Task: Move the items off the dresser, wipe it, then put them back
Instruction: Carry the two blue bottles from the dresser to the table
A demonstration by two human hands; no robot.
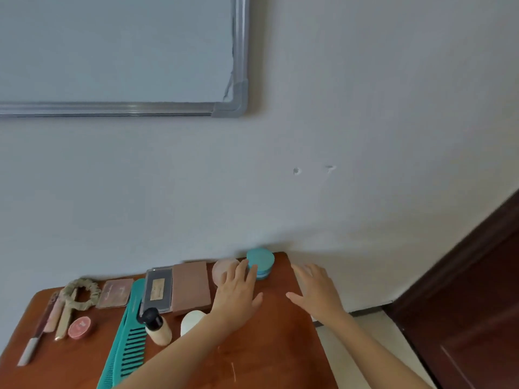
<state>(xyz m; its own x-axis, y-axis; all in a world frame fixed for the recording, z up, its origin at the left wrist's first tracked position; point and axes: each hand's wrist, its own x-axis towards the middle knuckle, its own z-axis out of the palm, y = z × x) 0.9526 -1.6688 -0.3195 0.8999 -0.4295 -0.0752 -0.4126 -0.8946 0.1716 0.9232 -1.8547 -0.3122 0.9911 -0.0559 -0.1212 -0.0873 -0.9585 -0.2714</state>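
Left hand (pixel 237 290), splayed, touches teal jar (pixel 261 259) — right hand (pixel 316 290) splayed.

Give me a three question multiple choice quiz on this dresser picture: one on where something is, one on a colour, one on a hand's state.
1. Where does the round jar stand? A. back right corner of the dresser B. front left corner C. on the floor
2. What colour is the long comb? A. red B. teal C. black
3. How is the right hand? A. gripping a bottle B. a fist C. open, fingers spread
Answers: 1 A, it sits by the wall at the right end. 2 B, spine and teeth are teal. 3 C, its fingers are straight and apart.
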